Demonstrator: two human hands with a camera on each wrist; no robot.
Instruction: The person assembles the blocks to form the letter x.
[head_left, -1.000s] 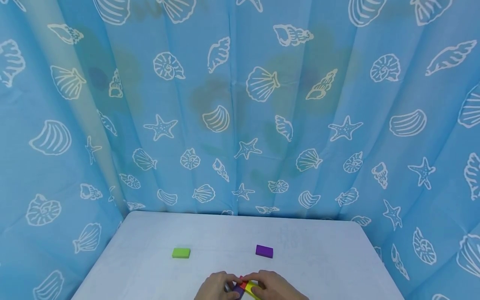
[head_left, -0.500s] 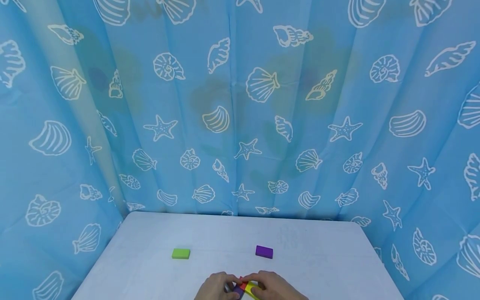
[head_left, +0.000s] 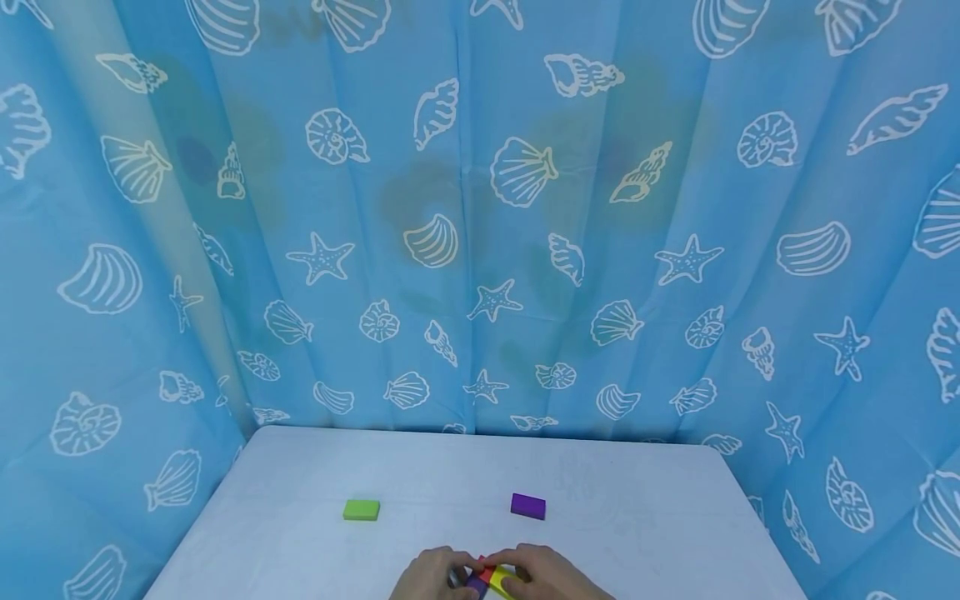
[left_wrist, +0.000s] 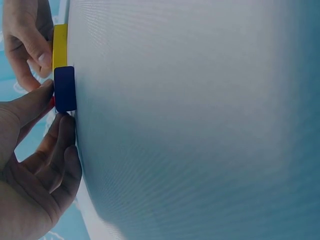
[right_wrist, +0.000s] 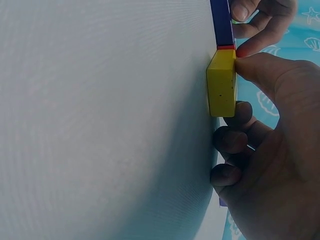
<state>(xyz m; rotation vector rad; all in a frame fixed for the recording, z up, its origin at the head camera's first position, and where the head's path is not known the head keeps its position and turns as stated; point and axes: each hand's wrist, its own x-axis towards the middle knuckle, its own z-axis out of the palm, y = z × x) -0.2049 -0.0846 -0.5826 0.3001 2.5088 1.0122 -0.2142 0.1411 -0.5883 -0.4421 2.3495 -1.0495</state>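
Both hands meet at a small cluster of blocks low in the head view. My left hand holds a dark blue block, its thumb on top and its fingers at the side. With my right hand I hold a yellow block, thumb on its upper side and other fingers against its side. A red block lies where these two meet, with fingertips of both hands at it. The blocks rest on the white table, touching or nearly touching; fingers cover part of them.
Farther back on the white table lie a green block at left and a purple block at right, apart from the cluster. A blue curtain with white shells and starfish hangs behind and beside the table.
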